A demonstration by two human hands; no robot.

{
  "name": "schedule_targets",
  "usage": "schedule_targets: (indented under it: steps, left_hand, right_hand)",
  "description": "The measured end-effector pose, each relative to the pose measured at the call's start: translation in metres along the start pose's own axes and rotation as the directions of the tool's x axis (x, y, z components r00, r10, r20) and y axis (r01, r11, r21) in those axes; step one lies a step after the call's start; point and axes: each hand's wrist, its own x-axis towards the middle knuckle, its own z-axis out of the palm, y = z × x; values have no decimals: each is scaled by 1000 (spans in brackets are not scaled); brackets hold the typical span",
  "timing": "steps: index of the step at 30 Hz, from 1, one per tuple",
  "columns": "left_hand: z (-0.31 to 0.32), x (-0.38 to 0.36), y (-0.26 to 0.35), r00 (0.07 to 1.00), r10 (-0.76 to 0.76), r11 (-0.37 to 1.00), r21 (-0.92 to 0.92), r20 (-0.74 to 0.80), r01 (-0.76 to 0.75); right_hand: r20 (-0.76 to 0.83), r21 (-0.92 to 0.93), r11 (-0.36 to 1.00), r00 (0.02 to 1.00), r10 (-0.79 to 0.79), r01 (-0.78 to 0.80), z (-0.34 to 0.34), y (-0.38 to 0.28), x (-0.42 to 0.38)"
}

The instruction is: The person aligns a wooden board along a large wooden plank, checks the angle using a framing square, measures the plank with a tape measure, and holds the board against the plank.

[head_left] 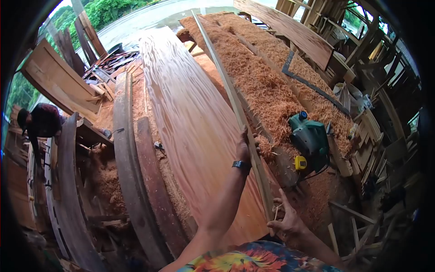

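A long thin wooden strip (225, 84) lies along the right edge of a wide grained board (195, 113). My left hand (244, 147), with a watch on its wrist, is wrapped round the strip about midway. Close to the strip's near end is my right hand (285, 217), its thumb and index finger apart, with a small light sliver, perhaps a pencil, at its fingers. A green power planer (309, 138) stands among shavings to the right, beside a yellow tape measure (300, 162). Beyond it lies a dark metal square (312, 83).
Shavings (258, 77) cover the bench at the right. Dark planks (129, 149) run along the left of the board. Another person (43, 121) bends over at the far left. Scrap wood (358, 226) is piled at the lower right.
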Motion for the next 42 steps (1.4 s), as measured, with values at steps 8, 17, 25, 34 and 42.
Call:
schedule_targets:
  steps: [8, 17, 25, 34, 42]
  left_hand:
    - [-12, 24, -20, 986, 0, 994, 111, -168, 19]
    - [-4, -10, -39, 992, -42, 999, 30, -117, 46]
    - [12, -21, -80, 945, 135, 961, 271, -299, -52]
    - [14, -72, -94, 792, 424, 822, 554, -440, -132]
    - [-16, -73, -127, 670, 607, 368, 899, -426, 238]
  right_hand:
    - [-160, -125, 958, 958, 239, -260, 47, 34, 11]
    - [-271, -185, 973, 959, 86, -139, 56, 57, -23]
    - [-81, 177, 970, 980, 182, -165, 3, 97, -59]
    - [136, 177, 973, 983, 122, -145, -19, 113, -77]
    - [424, 686, 664, 905, -32, -297, -14, 189, -70]
